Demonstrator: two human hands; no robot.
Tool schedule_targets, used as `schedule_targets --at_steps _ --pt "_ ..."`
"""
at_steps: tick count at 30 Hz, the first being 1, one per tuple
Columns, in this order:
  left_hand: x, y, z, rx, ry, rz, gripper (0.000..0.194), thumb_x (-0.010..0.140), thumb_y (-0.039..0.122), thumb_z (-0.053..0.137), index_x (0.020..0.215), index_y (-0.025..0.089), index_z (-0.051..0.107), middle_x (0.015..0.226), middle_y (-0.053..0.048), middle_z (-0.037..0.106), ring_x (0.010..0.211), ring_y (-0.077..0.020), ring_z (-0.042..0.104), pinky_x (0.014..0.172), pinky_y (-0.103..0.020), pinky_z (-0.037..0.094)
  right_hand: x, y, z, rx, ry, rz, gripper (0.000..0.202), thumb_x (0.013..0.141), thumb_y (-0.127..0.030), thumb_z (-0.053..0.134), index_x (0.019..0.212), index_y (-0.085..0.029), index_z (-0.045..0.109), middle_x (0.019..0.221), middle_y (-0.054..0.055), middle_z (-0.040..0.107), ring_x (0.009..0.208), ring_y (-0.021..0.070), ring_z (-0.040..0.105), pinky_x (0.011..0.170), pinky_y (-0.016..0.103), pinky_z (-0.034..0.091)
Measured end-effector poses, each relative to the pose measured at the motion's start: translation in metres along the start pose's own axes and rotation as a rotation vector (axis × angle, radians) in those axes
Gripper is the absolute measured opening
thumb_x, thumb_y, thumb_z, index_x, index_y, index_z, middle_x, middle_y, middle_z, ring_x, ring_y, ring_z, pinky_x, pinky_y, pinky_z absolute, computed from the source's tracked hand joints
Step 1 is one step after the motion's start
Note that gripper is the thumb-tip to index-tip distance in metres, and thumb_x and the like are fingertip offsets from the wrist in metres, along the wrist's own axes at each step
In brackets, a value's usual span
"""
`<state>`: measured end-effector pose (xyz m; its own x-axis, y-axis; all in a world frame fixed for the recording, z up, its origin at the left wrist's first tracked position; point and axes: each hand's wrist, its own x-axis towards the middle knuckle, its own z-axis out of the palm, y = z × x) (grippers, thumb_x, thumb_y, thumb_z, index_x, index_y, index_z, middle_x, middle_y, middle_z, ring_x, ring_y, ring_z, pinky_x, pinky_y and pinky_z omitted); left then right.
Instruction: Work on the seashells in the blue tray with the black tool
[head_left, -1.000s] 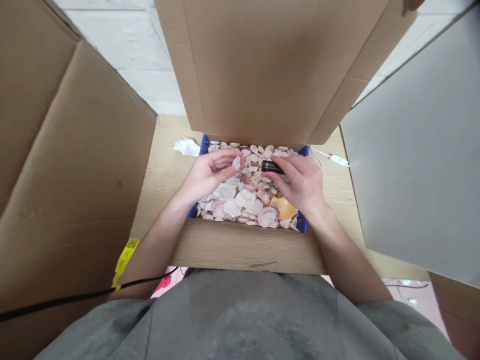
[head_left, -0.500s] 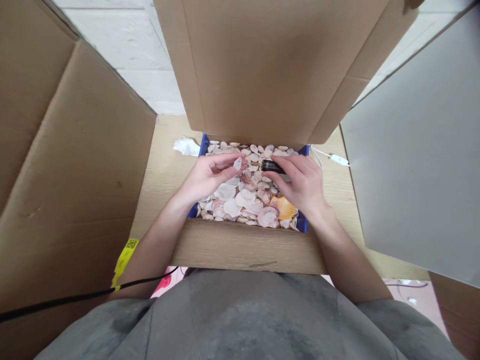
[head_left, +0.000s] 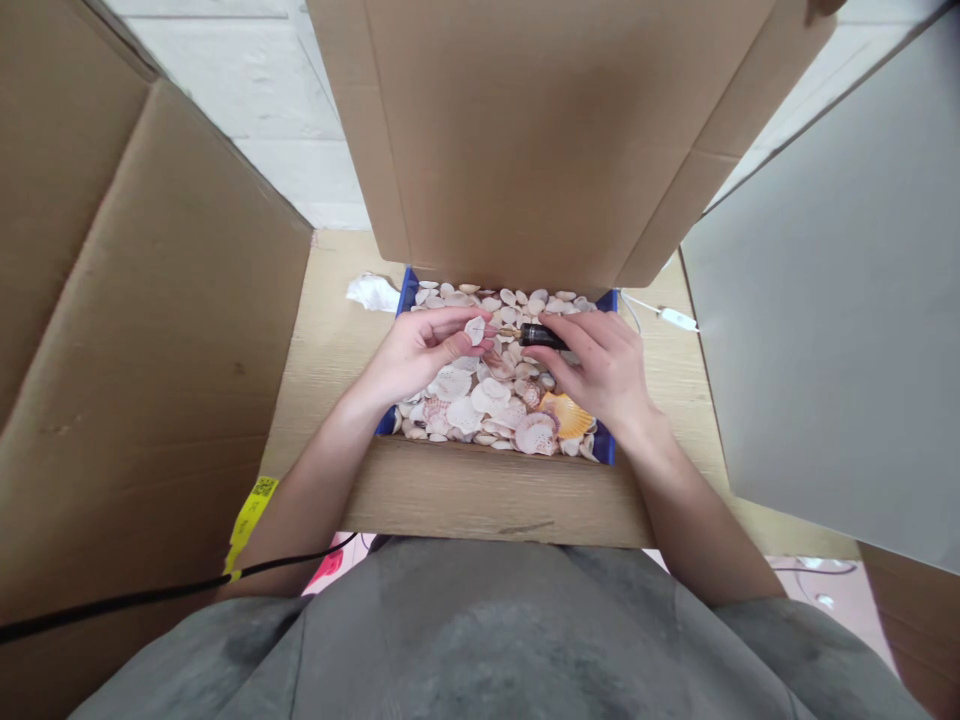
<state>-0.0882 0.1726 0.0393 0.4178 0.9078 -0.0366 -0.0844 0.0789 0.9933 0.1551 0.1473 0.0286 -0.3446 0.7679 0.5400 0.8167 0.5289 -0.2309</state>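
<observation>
My left hand (head_left: 431,345) pinches a small white shell (head_left: 475,330) between thumb and fingers. My right hand (head_left: 600,355) is closed round a small black drill-like tool (head_left: 541,336) with a brass-coloured tip end. The tool lies level and points left, its thin bit close to the held shell; whether it touches cannot be made out. Both hands are over a blue-sided tray (head_left: 604,446) full of pale shells. A yellow-orange scallop shell (head_left: 568,414) lies at the tray's lower right, beside a purplish-white one (head_left: 536,433).
A cardboard panel (head_left: 555,140) stands behind the tray, and another (head_left: 172,300) at the left. A grey-white board (head_left: 832,290) borders the right. Crumpled white tissue (head_left: 373,292) and a white inline switch (head_left: 679,319) on a cable flank the tray.
My right hand and the tool have shifted slightly left, toward the shell. The shell in my left hand has turned a little and shows more of its face.
</observation>
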Motion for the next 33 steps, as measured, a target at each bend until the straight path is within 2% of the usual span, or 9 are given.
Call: schedule_targets --at_steps 10,17,27,33 --pt "-0.0003 0.0002 -0.0008 0.009 -0.007 0.015 0.03 0.086 0.024 0.069 0.116 0.018 0.07 0.109 -0.007 0.074 0.091 -0.0199 0.073 0.089 -0.036 0.059 -0.0001 0.001 0.0007 0.012 -0.01 0.009 0.033 0.089 -0.046 0.058 0.112 -0.023 0.062 0.096 0.002 0.071 0.087 0.0166 0.064 0.076 0.031 0.046" --pt "-0.0014 0.0044 0.0018 0.064 0.021 -0.013 0.038 0.084 0.029 0.071 0.122 0.021 0.068 0.127 -0.009 0.067 0.105 -0.024 0.069 0.095 -0.04 0.056 0.0004 0.0028 0.0014 -0.003 0.042 -0.033 0.032 0.089 -0.043 0.06 0.112 -0.02 0.063 0.095 0.003 0.072 0.086 0.0164 0.064 0.077 0.031 0.047" --pt "-0.0012 0.0076 0.004 0.013 0.028 -0.003 0.04 0.084 0.03 0.071 0.123 0.02 0.067 0.129 -0.009 0.065 0.11 -0.0253 0.067 0.096 -0.04 0.057 -0.001 0.0056 0.0035 0.061 -0.019 -0.037 0.035 0.091 -0.036 0.056 0.124 -0.023 0.057 0.103 0.005 0.069 0.094 0.0187 0.062 0.08 0.035 0.047" --pt "-0.0018 0.0066 0.0032 0.037 0.023 -0.026 0.039 0.085 0.03 0.07 0.122 0.02 0.067 0.123 -0.008 0.069 0.097 -0.0214 0.072 0.096 -0.039 0.056 -0.0019 0.0054 0.0024 0.036 0.018 -0.04 0.036 0.09 -0.034 0.059 0.125 -0.026 0.057 0.106 0.004 0.069 0.094 0.018 0.06 0.081 0.035 0.044"
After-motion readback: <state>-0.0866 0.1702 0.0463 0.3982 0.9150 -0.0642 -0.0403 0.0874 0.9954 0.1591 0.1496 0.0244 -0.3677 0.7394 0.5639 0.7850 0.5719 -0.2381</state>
